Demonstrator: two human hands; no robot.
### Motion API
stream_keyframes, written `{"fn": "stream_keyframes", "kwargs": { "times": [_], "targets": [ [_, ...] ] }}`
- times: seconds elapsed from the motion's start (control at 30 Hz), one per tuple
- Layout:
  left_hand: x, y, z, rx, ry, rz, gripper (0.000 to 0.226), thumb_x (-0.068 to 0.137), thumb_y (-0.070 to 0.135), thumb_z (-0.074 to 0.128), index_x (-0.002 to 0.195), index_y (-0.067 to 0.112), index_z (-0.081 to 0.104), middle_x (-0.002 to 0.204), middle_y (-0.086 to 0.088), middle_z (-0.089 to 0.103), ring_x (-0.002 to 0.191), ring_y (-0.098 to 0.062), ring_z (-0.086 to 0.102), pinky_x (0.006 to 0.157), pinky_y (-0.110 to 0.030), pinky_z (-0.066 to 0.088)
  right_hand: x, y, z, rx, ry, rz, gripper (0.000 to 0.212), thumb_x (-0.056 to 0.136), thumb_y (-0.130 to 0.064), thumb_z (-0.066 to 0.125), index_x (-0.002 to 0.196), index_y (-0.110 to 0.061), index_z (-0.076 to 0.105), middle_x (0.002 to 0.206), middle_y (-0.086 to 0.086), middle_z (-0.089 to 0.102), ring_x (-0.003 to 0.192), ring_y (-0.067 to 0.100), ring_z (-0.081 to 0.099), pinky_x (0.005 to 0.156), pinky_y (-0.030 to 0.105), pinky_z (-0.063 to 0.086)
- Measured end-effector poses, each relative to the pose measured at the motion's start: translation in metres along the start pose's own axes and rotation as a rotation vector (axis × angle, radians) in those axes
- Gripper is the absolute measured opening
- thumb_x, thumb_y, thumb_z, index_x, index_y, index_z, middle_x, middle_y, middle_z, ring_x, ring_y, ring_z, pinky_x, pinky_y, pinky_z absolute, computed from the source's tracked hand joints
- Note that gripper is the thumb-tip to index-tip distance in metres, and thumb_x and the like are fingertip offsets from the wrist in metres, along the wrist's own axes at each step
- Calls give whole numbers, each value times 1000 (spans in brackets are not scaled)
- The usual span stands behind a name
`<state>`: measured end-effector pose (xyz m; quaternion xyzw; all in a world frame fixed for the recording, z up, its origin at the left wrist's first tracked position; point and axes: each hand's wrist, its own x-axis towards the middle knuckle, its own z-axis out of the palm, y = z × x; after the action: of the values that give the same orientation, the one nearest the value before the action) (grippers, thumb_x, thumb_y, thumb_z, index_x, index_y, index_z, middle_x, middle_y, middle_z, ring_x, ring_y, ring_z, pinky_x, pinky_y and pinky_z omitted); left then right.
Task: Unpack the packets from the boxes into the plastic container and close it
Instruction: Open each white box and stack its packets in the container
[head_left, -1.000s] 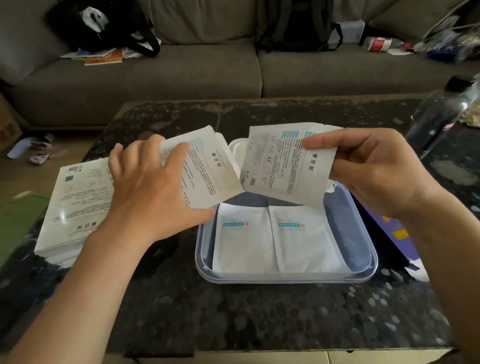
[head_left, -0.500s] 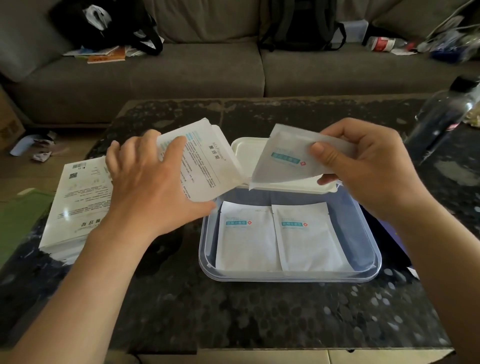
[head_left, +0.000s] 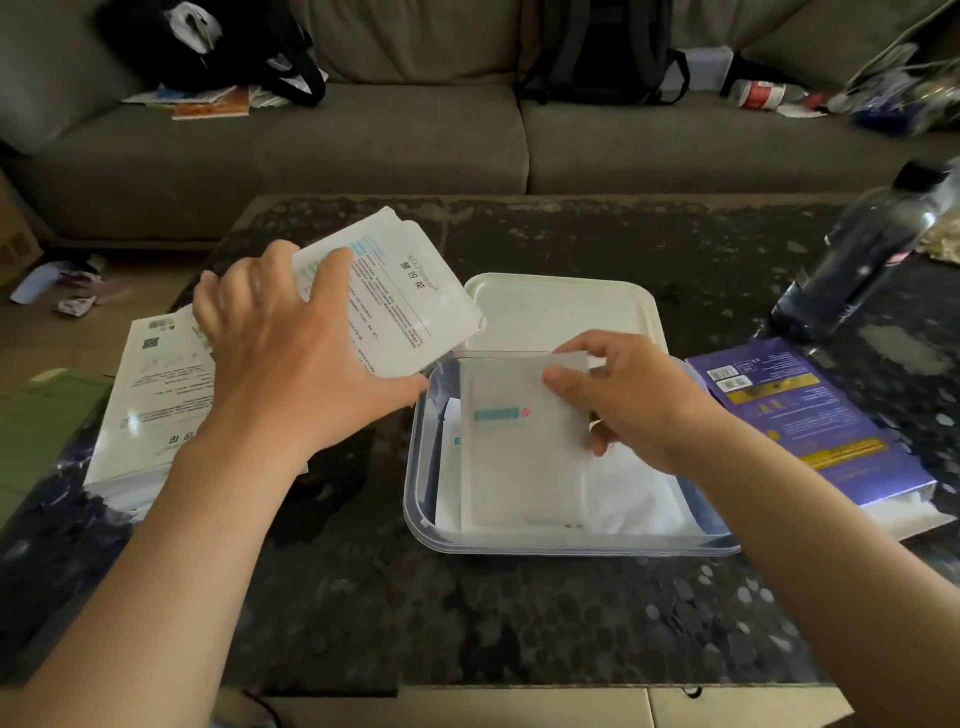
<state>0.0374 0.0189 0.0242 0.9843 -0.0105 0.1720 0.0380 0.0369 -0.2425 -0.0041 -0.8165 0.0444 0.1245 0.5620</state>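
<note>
A clear plastic container (head_left: 421, 499) sits mid-table with white packets lying flat inside. My right hand (head_left: 634, 400) pinches a white packet (head_left: 519, 457) with a teal label, held low over the packets in the container. My left hand (head_left: 291, 364) grips a stack of white packets (head_left: 400, 301), lifted just left of the container's far corner. The container's white lid (head_left: 561, 312) lies on the table behind it. A white box (head_left: 156, 395) lies at the left, a purple box (head_left: 800, 421) at the right.
A dark plastic bottle (head_left: 857, 260) lies tilted at the far right of the dark speckled table (head_left: 519, 623). A grey sofa (head_left: 415, 145) with bags and clutter runs behind. A green sheet (head_left: 36, 426) lies at the left edge.
My right hand has turned its packet label side up and lowered it from above the lid down into the container. My left hand with its stack has stayed roughly where it was.
</note>
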Motion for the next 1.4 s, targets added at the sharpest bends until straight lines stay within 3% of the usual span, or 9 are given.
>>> {"fn": "stream_keyframes", "kwargs": {
  "times": [0.1,0.2,0.33,0.5,0.7,0.8,1.1,1.3,1.4],
  "targets": [
    [-1,1,-2,-11,4,11,113,53,81,76,141,21,37,142,-18,38,132,-44,34,113,-63,22,1,8,7,-124,-90,49,37,89,-14,74,122,-19,58,114,1,67,96,21,70,62,32,63],
    [-1,2,-3,-20,10,24,114,53,81,76,142,21,36,144,-18,38,133,-44,34,113,-64,23,-5,11,11,-478,-136,-33,64,86,-22,79,140,-28,46,128,-1,60,104,20,65,82,38,63],
    [-2,4,-4,-18,5,32,117,52,83,75,144,22,35,144,-18,38,134,-44,34,113,-65,22,-17,12,19,-1016,-80,-241,83,85,-54,72,153,-40,27,152,-3,36,135,23,45,110,40,45],
    [-2,4,-3,-26,1,42,118,53,83,75,145,22,34,146,-18,37,135,-44,34,114,-65,22,-18,15,20,-1067,-411,-225,83,86,-67,59,155,-49,18,168,-15,7,155,19,9,123,41,18],
    [-1,4,-3,-41,-10,45,117,50,87,63,143,23,34,145,-18,38,134,-43,35,113,-65,23,-8,21,28,-1156,-549,-276,83,90,-71,43,156,-49,-2,168,-15,-8,156,17,-6,125,39,6],
    [-2,5,-2,-41,-12,54,117,52,85,70,143,22,35,144,-17,38,133,-43,35,114,-65,22,-5,24,34,-1223,-549,-335,82,91,-72,38,157,-47,-4,169,-11,-10,156,20,-7,125,40,2],
    [-4,11,3,-30,-43,80,115,52,83,71,143,25,33,145,-16,37,134,-42,35,113,-66,23,-4,26,37,-1282,-588,-350,92,75,-78,16,157,-45,-10,168,-6,-15,156,26,-8,125,46,6],
    [-7,16,5,-25,-27,98,115,50,83,67,143,24,34,142,-15,38,131,-42,37,113,-66,24,2,34,40,-1324,-545,-377,92,79,-80,19,158,-42,-9,169,-2,-10,156,29,-2,125,48,10],
    [-8,17,6,-22,-21,118,117,50,83,71,144,23,35,144,-15,38,130,-42,37,113,-66,24,-5,27,36,-1225,-509,-353,86,90,-74,38,158,-42,-3,170,-7,-4,156,26,4,124,45,14]
  ]
}}
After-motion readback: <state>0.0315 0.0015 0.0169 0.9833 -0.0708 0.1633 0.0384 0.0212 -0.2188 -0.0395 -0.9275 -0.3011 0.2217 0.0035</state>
